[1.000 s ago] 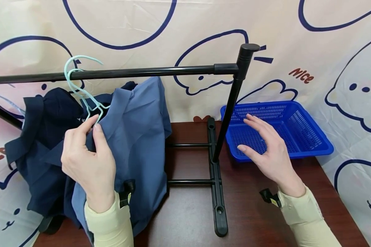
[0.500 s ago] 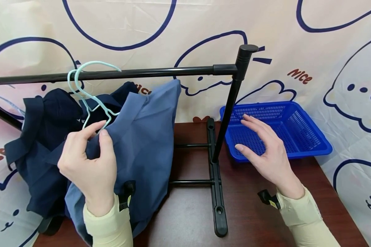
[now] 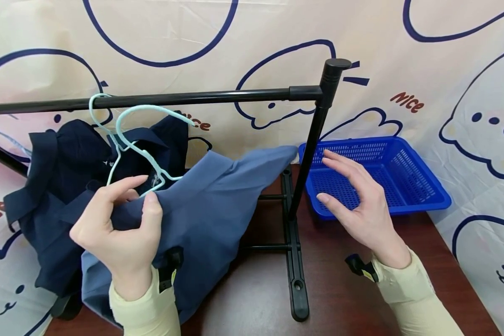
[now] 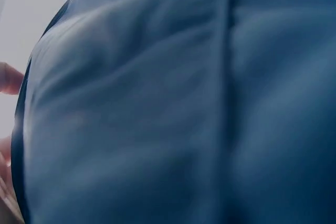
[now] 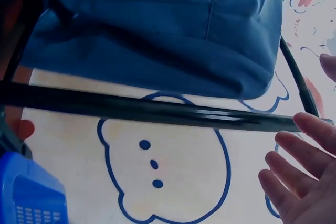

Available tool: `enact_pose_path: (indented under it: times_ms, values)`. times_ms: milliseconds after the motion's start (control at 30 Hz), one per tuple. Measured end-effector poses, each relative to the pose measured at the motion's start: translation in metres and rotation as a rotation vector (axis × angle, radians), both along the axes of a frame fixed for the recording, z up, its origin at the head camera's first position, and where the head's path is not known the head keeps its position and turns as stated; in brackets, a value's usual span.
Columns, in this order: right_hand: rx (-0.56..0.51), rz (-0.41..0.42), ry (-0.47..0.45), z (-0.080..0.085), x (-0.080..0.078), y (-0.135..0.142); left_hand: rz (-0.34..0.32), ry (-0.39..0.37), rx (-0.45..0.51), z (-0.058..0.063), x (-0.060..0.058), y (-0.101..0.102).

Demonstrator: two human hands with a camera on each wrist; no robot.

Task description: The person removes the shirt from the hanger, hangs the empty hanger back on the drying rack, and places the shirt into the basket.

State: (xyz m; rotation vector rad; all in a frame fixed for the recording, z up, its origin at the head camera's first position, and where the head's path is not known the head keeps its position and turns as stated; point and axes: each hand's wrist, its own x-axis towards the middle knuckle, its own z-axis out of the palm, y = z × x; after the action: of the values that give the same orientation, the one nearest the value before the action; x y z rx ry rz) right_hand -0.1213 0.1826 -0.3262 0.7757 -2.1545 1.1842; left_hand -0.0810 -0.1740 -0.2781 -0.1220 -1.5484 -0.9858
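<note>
In the head view my left hand (image 3: 117, 238) pinches a mint-green hanger (image 3: 144, 153) between thumb and fingers, at the neckline of the blue garment (image 3: 206, 200) on it. The hanger's hook lies just below the rail (image 3: 201, 98), pointing right. One side of the garment stretches out to the right past the rack's crossbars. Blue cloth fills most of the left wrist view. My right hand (image 3: 365, 210) hovers over the near left part of a blue basket (image 3: 428, 200), fingers spread and holding nothing; the right wrist view shows those fingers (image 5: 294, 177) apart.
A navy garment (image 3: 54, 200) hangs from the rail at left on a second mint-green hanger (image 3: 93, 109). The rack's black upright (image 3: 308, 158) and foot (image 3: 298, 280) stand between my hands on a brown table (image 3: 332, 298). A printed cloth (image 3: 479, 196) encloses the back and sides.
The hanger in my left hand has come off the rail, dropping lower and slightly right. The blue garment has swung out to the right. My right hand has barely shifted.
</note>
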Motion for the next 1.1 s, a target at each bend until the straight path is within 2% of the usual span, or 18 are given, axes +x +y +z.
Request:
enact_pose_path:
  times_ms: [267, 533, 667, 933, 1100]
  values:
    - [-0.03, 0.102, 0.024, 0.009, 0.0, -0.005, -0.174, -0.006, -0.056, 0.002, 0.008, 0.002]
    - [0.025, 0.213, -0.143, 0.01, 0.007, -0.004, -0.327, -0.02, -0.108, 0.003, 0.013, 0.008]
    - [0.03, 0.221, -0.181, 0.01, 0.011, -0.004, -0.367, -0.03, -0.152, 0.001, 0.012, 0.013]
    - [0.06, 0.223, -0.16, 0.01, 0.014, -0.005, -0.419, -0.033, -0.262, -0.004, 0.006, 0.028]
    - [0.064, 0.175, -0.137, 0.003, 0.016, 0.0, -0.441, -0.037, -0.327, -0.007, 0.001, 0.04]
